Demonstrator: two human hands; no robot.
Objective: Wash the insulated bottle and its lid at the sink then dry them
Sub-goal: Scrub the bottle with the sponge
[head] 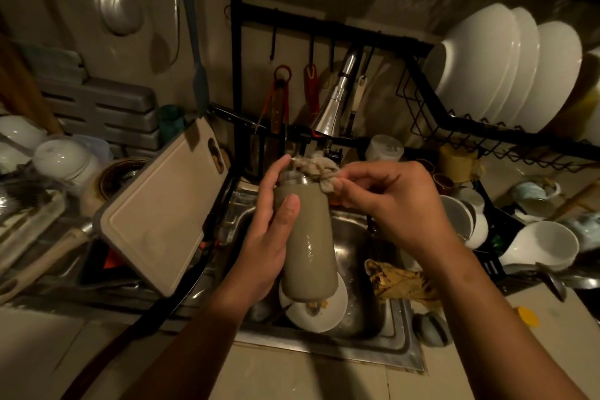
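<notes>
While left grip (269, 237) wraps the bottle (308, 237), right grip (396, 201) pinches cloth (319, 172) at its mouth.

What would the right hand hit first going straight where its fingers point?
The metal neck of the bottle: the right hand, pinching the cloth, points straight at it. Fingertips of the left hand lie just beyond, though depth is unclear.

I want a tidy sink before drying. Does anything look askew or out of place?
Yes. The cutting board leans tilted over the left edge of the sink instead of lying flat. Under the insulated bottle that the left hand holds, a white plate with food scraps lies in it.
</notes>
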